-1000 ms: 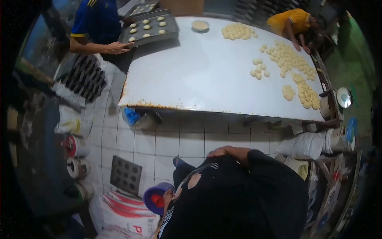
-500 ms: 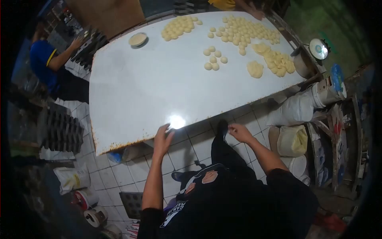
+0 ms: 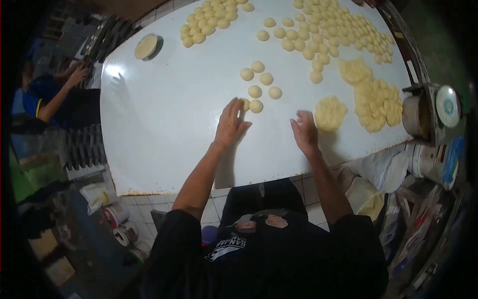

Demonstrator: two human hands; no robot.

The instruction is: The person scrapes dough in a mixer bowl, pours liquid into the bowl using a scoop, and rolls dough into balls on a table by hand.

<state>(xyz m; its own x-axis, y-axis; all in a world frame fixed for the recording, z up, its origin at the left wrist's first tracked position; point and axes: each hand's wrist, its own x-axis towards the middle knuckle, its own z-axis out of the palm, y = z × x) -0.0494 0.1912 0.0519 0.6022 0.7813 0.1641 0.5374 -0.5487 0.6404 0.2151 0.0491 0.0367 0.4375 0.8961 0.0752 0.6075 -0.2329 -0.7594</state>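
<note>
My left hand (image 3: 230, 124) is over the white table (image 3: 164, 129), fingers stretched and thumb apart. Its fingertips reach a dough ball (image 3: 244, 104) and partly cover it; whether they touch it I cannot tell. Beside it sits another dough ball (image 3: 256, 106), and several more lie in a small loose group just beyond. My right hand (image 3: 305, 132) is open, with fingers slightly bent and nothing between them. Just right of it lies a flattened lump of dough (image 3: 330, 114). Farther right is a bigger mass of lumpy dough (image 3: 378, 105).
Many dough balls (image 3: 328, 30) cover the far right, with another cluster (image 3: 211, 20) at the far middle. A bowl (image 3: 146, 47) stands far left. A pot (image 3: 416, 115) and a scale (image 3: 447, 106) are at the right edge. A co-worker (image 3: 47, 97) stands left by dark racks.
I have come closer to the table. Both hands have moved from its front edge to above its surface, the left one up to the small group of dough balls.
</note>
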